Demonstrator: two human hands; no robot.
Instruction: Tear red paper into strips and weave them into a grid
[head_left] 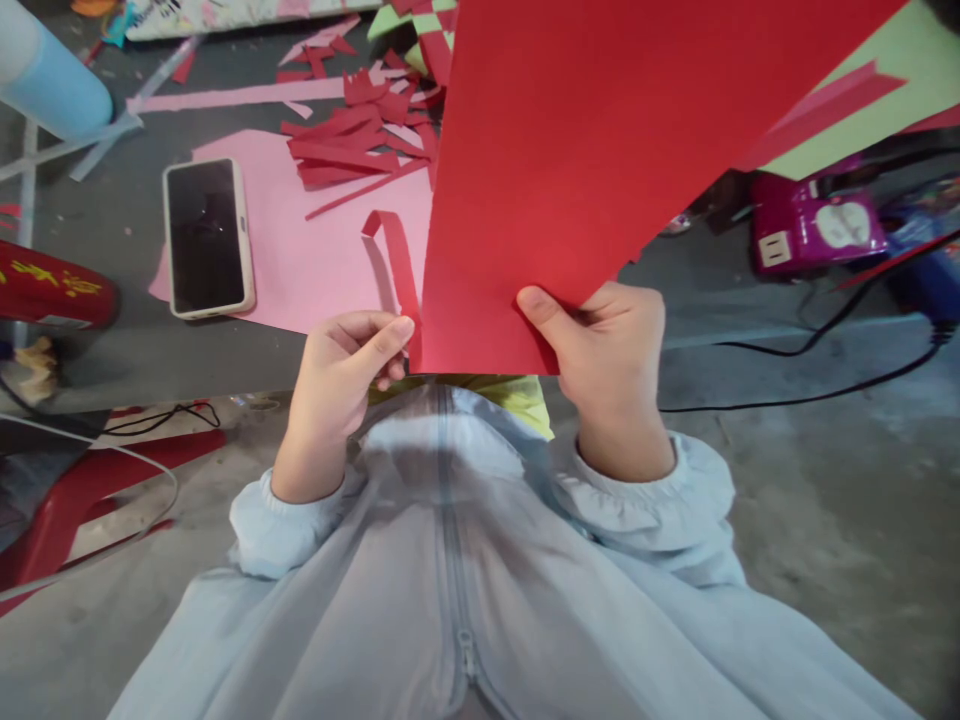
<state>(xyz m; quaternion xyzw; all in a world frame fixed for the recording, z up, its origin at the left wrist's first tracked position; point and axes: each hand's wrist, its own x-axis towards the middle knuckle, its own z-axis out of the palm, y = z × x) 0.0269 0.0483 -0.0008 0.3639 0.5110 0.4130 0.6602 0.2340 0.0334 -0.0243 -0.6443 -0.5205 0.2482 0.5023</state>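
A large sheet of red paper [570, 130] slants up and away from the table's front edge. My right hand [611, 350] grips its lower right part, thumb on top and fingers hidden beneath. Along the sheet's left edge runs a narrow red paper strip [397, 255], its far end curled over. My left hand [345, 375] pinches this strip near its lower end between thumb and fingers. At the bottom the strip meets the sheet; I cannot tell whether they are still joined. Beneath lies pink paper [285, 250].
A phone [206, 235] rests on the pink paper's left side. Several red paper scraps [352, 145] are heaped behind. A bottle with blue liquid [60, 80] and a red can [56, 285] are at left. A purple packet [817, 225] and black cables [825, 395] lie at right.
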